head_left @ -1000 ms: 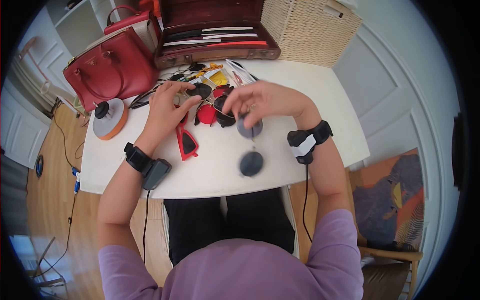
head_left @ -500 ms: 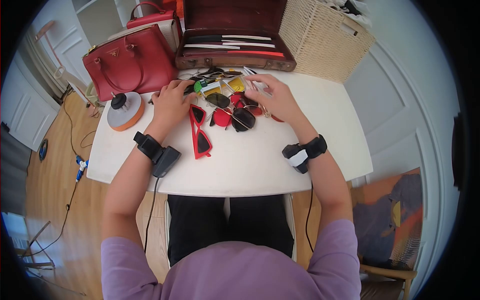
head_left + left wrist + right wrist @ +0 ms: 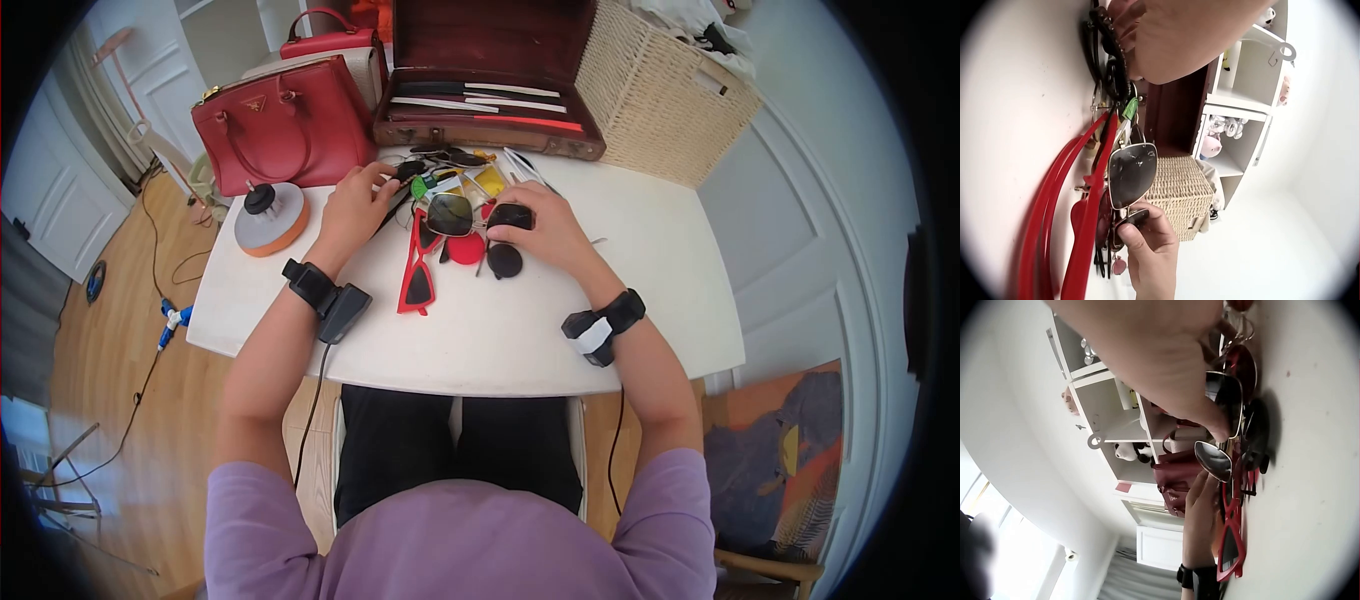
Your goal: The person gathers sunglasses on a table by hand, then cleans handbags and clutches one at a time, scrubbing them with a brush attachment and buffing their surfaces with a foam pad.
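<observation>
My right hand [image 3: 550, 225] pinches a pair of square sunglasses [image 3: 450, 214] with a thin metal frame by one lens, thumb in front. The other lens points left; the left wrist view shows it large, raised over the pile. My left hand [image 3: 355, 208] is at the left of the pile, its fingertips holding black sunglasses [image 3: 1115, 78] with a studded frame. Red-framed sunglasses [image 3: 418, 270] lie just right of that hand. Round dark-lensed glasses [image 3: 505, 260] and a round red lens [image 3: 465, 249] lie below the right hand.
More glasses, some with yellow lenses [image 3: 490, 181], lie behind on the white table [image 3: 600, 330]. An open brown case [image 3: 480, 134] holding long strips, a woven basket [image 3: 650, 100] and red handbags [image 3: 280, 125] stand at the back. A grey-and-orange disc [image 3: 275, 225] sits at the left.
The right hand set down the round dark-lensed glasses, reached into the pile and now grips the square sunglasses. The left hand stays at the pile's left side. The head view has shifted.
</observation>
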`<state>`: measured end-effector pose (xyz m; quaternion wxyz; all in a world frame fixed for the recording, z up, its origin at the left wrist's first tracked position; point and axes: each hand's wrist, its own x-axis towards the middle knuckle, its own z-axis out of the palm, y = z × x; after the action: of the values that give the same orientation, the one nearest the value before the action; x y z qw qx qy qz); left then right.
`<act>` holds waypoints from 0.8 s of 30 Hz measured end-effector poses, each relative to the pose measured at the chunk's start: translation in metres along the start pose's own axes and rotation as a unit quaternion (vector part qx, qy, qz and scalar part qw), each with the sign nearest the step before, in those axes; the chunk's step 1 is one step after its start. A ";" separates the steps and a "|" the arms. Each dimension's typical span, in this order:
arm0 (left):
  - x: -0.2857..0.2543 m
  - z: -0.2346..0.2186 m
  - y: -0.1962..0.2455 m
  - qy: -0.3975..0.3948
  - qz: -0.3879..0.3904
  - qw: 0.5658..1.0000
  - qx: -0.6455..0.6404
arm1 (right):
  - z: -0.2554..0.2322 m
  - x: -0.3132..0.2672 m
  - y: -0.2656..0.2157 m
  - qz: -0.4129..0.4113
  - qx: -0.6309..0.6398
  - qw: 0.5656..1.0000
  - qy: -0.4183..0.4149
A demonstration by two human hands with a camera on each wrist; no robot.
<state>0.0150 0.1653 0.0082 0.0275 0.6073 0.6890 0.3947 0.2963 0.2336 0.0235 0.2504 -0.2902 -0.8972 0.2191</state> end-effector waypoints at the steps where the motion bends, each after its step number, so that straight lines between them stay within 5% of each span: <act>1: 0.001 -0.002 0.000 -0.022 -0.003 1.000 -0.006 | 0.000 0.000 0.001 0.040 0.046 0.998 0.010; 5: 0.002 -0.001 0.000 -0.028 0.008 0.999 -0.032 | 0.010 0.005 0.016 0.101 0.192 0.972 0.092; 8: 0.003 -0.002 0.003 -0.004 0.025 0.999 -0.042 | 0.014 0.004 0.019 0.019 0.052 0.980 0.194; 18: -0.014 -0.027 0.023 -0.007 0.087 0.991 -0.098 | 0.001 0.007 0.008 0.003 0.089 0.942 0.323; 21: -0.034 -0.054 0.028 -0.045 0.150 0.988 0.006 | -0.004 0.007 0.010 -0.012 0.078 0.933 0.350; 23: -0.039 -0.074 0.009 0.113 0.150 0.961 0.201 | -0.004 0.007 0.010 -0.017 0.089 0.930 0.356; 24: -0.040 -0.085 -0.002 0.113 0.149 0.961 0.205 | -0.004 0.007 0.010 -0.018 0.093 0.930 0.356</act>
<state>-0.0207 0.0878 0.0481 -0.2351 0.6472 0.6551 0.3108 0.2977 0.2466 0.0229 0.5832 -0.3080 -0.7299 0.1795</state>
